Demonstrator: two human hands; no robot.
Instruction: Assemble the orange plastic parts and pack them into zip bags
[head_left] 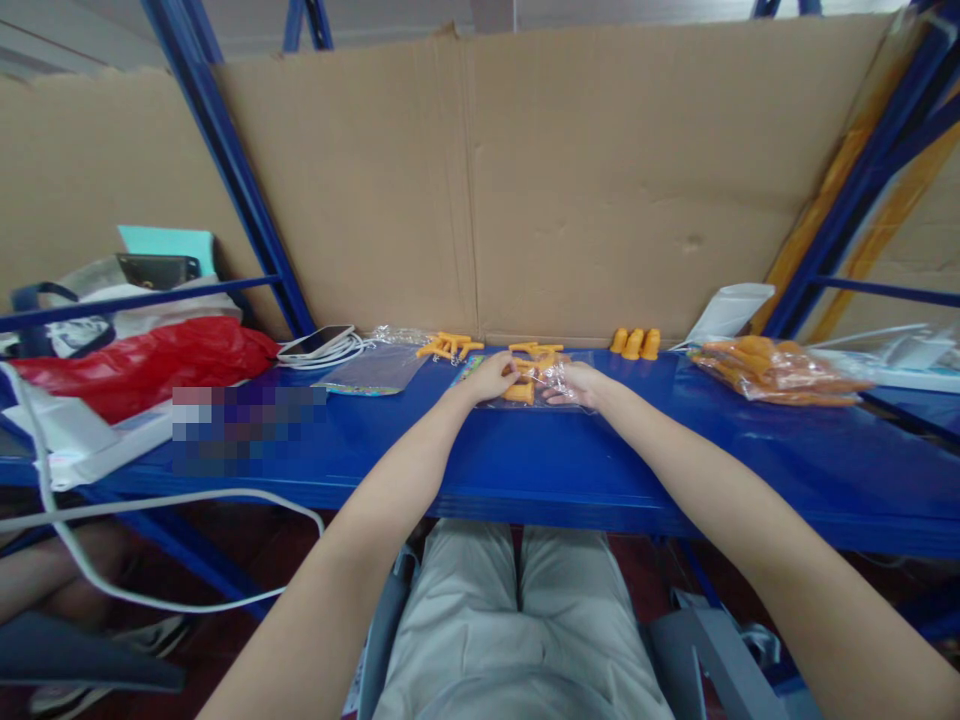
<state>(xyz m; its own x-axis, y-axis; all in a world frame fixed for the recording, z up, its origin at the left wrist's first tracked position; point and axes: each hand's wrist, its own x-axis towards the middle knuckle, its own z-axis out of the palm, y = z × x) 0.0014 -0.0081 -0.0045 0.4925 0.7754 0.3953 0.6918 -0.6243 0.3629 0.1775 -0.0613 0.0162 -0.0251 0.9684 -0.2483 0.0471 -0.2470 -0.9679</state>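
Observation:
Between my hands a clear plastic bag with a coloured printed strip at its left end lies on the blue table. Orange plastic parts show in or on it; which of them are inside I cannot tell. My left hand is closed at the bag's left side, fingertips against an orange part. My right hand grips the crinkled plastic on the right, its fingers partly under the film. Just behind the hands lies another orange piece. To the left are orange parts with small chains and a flat clear bag.
Three orange thimble-shaped pieces stand right of my hands, near a filled bag of orange parts. A phone on a coiled white cable and a red bag lie left. Cardboard walls the back. Another person's leg shows lower left.

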